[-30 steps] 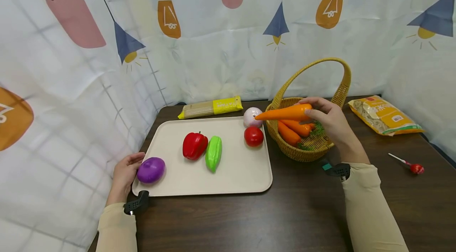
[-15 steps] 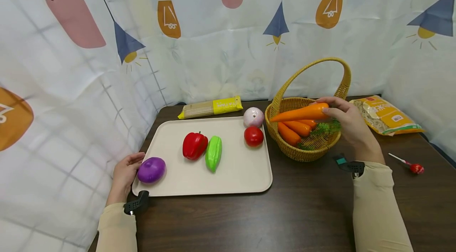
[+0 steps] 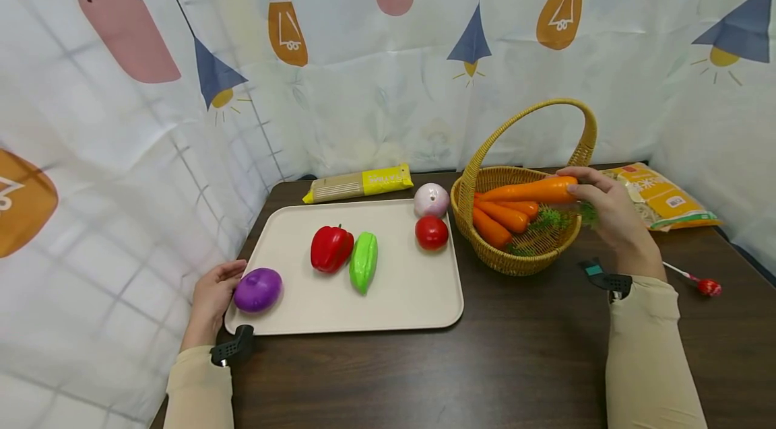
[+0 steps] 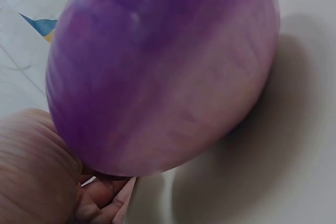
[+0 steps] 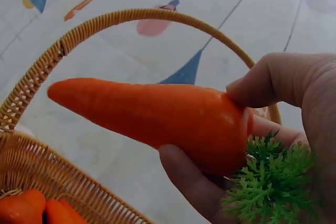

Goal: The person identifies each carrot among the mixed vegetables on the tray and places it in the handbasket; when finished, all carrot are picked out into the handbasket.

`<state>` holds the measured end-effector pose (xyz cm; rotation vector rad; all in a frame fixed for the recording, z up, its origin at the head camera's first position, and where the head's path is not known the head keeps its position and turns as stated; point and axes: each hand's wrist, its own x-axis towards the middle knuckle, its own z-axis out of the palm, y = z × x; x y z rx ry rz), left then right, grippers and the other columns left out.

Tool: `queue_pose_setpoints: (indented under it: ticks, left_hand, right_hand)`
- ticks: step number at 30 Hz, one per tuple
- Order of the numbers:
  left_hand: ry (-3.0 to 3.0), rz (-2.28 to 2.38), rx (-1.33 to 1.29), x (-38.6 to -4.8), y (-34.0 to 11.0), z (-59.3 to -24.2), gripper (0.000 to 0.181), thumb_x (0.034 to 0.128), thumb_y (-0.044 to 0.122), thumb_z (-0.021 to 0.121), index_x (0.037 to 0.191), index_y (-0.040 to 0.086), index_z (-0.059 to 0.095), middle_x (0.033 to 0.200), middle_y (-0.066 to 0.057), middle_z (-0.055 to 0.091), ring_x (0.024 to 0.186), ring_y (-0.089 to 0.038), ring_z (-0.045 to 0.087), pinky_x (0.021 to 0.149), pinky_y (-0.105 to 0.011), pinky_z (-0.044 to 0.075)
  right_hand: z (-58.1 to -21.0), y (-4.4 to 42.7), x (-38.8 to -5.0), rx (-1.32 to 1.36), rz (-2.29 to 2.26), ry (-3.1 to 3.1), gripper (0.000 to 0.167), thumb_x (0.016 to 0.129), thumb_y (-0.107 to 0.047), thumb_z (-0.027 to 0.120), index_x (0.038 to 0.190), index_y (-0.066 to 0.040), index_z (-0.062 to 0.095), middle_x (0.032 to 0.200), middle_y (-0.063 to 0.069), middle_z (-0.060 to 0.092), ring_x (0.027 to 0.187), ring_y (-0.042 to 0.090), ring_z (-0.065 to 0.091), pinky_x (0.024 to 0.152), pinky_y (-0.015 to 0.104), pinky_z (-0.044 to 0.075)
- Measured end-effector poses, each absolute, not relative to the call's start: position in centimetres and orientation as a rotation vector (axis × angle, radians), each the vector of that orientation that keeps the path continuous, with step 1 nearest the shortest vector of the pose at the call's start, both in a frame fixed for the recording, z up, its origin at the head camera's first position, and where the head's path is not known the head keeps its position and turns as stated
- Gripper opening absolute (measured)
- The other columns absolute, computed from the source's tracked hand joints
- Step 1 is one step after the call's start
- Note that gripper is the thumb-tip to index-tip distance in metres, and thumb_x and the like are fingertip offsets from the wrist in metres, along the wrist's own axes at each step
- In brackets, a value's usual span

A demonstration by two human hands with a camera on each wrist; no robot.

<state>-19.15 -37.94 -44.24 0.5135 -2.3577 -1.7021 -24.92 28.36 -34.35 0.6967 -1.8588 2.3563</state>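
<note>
My right hand (image 3: 614,213) pinches an orange carrot (image 3: 533,190) by its thick end, thumb on top and fingers below, over the right side of the wicker basket (image 3: 515,266). The carrot's green leaves (image 5: 273,182) hang beside the palm in the right wrist view. More carrots (image 3: 502,215) lie in the basket. My left hand (image 3: 212,291) holds the left rim of a cream tray (image 3: 339,314), its fingers partly hidden under the edge. Close beside it sits a purple, onion-like vegetable (image 4: 157,72). The tray also bears a red bell pepper (image 3: 331,248) and a green ridged vegetable (image 3: 364,262).
A tomato (image 3: 432,233) and a pale pinkish round vegetable (image 3: 432,201) sit at the tray's right side. Behind it lies a yellow noodle packet (image 3: 360,183). A yellow bag (image 3: 667,194) and a red lollipop (image 3: 708,287) lie right of the basket. Patterned curtains surround the table.
My right hand has moved to the right with the carrot, from the basket's left half toward its right rim, and the carrot now sits lower over the basket. The left hand stays at the tray's rim.
</note>
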Motion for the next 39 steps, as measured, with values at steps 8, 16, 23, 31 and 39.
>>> queue_pose_setpoints:
  ticks: [8, 16, 23, 31, 39]
  left_hand:
    - [-2.362, -1.707, 0.518, -19.2, -38.0, -44.3, 0.044, 0.0944, -0.005, 0.049, 0.138, -0.011, 0.046, 0.089, 0.026, 0.06, 0.084, 0.015, 0.056, 0.079, -0.005, 0.045]
    - [-2.4, -1.651, 0.543, -19.3, -37.9, -44.2, 0.044, 0.0944, -0.004, 0.049, 0.138, -0.008, 0.048, 0.098, 0.019, 0.063, 0.086, 0.015, 0.055, 0.08, -0.005, 0.044]
    - [-2.402, -1.639, 0.541, -19.2, -37.8, -44.2, 0.043, 0.0947, -0.005, 0.049, 0.137, -0.008, 0.048, 0.099, 0.018, 0.063, 0.085, 0.014, 0.056, 0.079, -0.005, 0.044]
    - [-2.376, -1.664, 0.523, -19.2, -37.8, -44.1, 0.043, 0.0935, -0.006, 0.049, 0.136, -0.01, 0.048, 0.095, 0.021, 0.062, 0.085, 0.014, 0.056, 0.079, -0.005, 0.045]
    - [-2.387, -1.654, 0.526, -19.1, -37.9, -44.1, 0.043, 0.0929, -0.006, 0.048, 0.136, -0.009, 0.048, 0.093, 0.023, 0.061, 0.085, 0.014, 0.056, 0.078, -0.005, 0.045]
  right_hand:
    - [-35.4, 27.6, -26.0, 0.274, 2.269, -1.89, 0.031, 0.095, -0.011, 0.062, 0.124, 0.0, 0.06, 0.117, 0.003, 0.053, 0.106, 0.016, 0.051, 0.077, 0.021, 0.056]
    - [-36.8, 26.4, -27.1, 0.059, 2.088, -2.045, 0.05, 0.092, -0.021, 0.068, 0.133, 0.005, 0.051, 0.114, 0.002, 0.051, 0.1, 0.012, 0.056, 0.079, 0.021, 0.056]
    - [-37.7, 25.9, -27.7, -0.012, 1.936, -2.181, 0.053, 0.094, -0.025, 0.066, 0.136, 0.002, 0.05, 0.115, 0.0, 0.049, 0.084, 0.005, 0.065, 0.078, 0.024, 0.057]
    - [-38.1, 25.9, -27.7, -0.006, 1.962, -2.173, 0.053, 0.094, -0.018, 0.064, 0.138, 0.005, 0.046, 0.114, -0.004, 0.05, 0.08, 0.004, 0.066, 0.075, 0.021, 0.057]
    - [-38.6, 25.8, -28.0, -0.087, 1.817, -2.178, 0.048, 0.094, -0.018, 0.065, 0.136, 0.001, 0.052, 0.111, -0.007, 0.051, 0.078, 0.001, 0.064, 0.071, 0.018, 0.056]
